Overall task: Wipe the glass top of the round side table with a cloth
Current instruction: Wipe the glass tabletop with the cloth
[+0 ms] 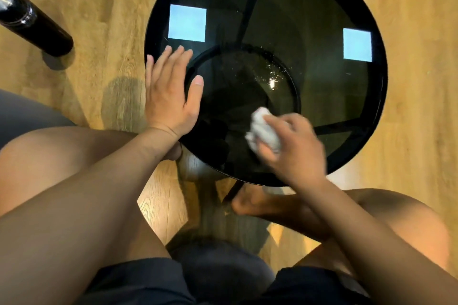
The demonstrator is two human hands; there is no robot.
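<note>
Fingers (287, 120) of the right hand (297, 151) curl around a crumpled white cloth (262, 131), holding it against the dark glass top of the round table (322, 7), low in the centre of the frame. The left hand (171, 94) lies flat on the table's left edge, its fingers straight and slightly spread. A black bottle (34, 22) stands on the wooden floor (99, 7) at upper left.

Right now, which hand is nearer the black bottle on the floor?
Left. The left hand rests flat on the glass top at its left edge, the side toward the black bottle; the right hand grips the cloth farther right, on the near glass.
</note>
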